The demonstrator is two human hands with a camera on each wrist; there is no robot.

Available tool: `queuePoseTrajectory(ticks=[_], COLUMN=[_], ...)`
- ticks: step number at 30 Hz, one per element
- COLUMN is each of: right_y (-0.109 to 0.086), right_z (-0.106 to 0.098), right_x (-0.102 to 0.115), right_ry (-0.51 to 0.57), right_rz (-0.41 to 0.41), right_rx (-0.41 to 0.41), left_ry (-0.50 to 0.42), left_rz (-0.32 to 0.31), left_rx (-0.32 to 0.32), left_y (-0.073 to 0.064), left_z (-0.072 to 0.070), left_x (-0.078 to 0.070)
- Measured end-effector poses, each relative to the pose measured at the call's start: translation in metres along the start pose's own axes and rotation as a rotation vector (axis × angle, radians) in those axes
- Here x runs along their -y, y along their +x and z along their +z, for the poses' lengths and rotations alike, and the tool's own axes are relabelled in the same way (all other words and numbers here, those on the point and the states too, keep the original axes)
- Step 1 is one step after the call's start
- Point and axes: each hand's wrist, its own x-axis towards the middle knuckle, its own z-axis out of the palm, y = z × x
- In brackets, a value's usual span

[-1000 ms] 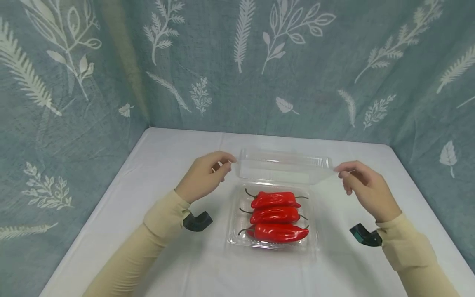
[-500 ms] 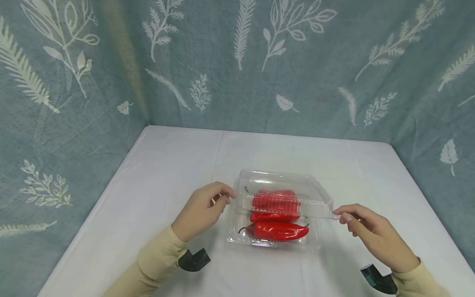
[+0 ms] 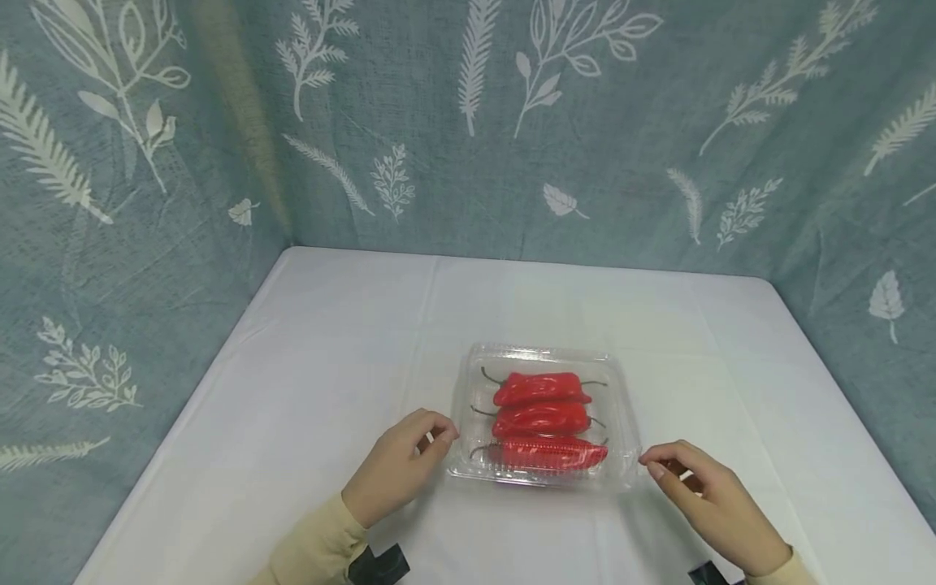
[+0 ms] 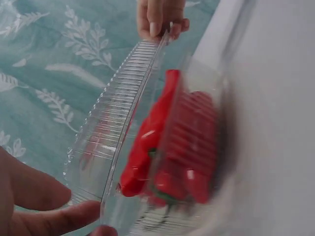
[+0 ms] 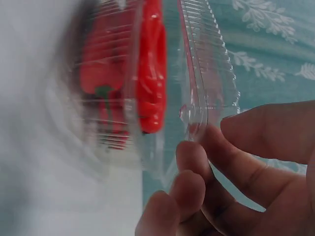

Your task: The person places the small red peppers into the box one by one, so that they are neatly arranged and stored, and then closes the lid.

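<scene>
A clear plastic clamshell container point(image 3: 512, 483) lies on the white table with three red peppers point(image 3: 541, 390) side by side in its base. Its lid point(image 4: 125, 101) hangs over the peppers, its ribbed front edge still apart from the base in both wrist views. My left hand point(image 3: 400, 467) pinches the lid's left front corner between thumb and fingers. At the opposite front corner, my right hand point(image 3: 720, 508) pinches the lid likewise. Through the plastic the front pepper point(image 3: 548, 455) shows behind the lid's ribs. Motion blurs the base in the wrist views.
White cloth covers the table point(image 3: 351, 325) around the container. A blue-green curtain point(image 3: 439, 162) with white leaf prints stands behind the table and along both sides. Black wrist mounts point(image 3: 380, 565) sit at the sleeves.
Both hands have come toward me and down, swinging the lid from upright behind the base to a low position over the peppers. The base and peppers have stayed in place.
</scene>
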Motion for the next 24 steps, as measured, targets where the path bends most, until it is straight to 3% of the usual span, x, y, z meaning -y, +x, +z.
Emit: queuePoseTrajectory(ticks=[6, 9, 17, 22, 24], right_y=[-0.006, -0.009, -0.007, 0.0, 0.0], right_z=[0.015, 0.023, 0.041, 0.045, 0.045], right_x=[-0.011, -0.013, -0.01, -0.008, -0.007], right_ry=[0.032, 0.078, 0.5, 0.611, 0.634], right_rz=[0.031, 0.096, 0.355, 0.502, 0.53], right_rx=[-0.024, -0.016, 0.015, 0.06, 0.118], left_ry=[-0.034, -0.094, -0.405, -0.438, -0.416], left_rz=[-0.076, -0.106, -0.23, -0.28, -0.289], left_rx=[-0.005, 0.002, 0.027, 0.01, 0.023], left_y=[-0.006, -0.009, -0.011, -0.012, -0.013], left_z=[0.013, 0.018, 0.026, 0.027, 0.029], left_x=[0.004, 0.006, 0.01, 0.01, 0.01])
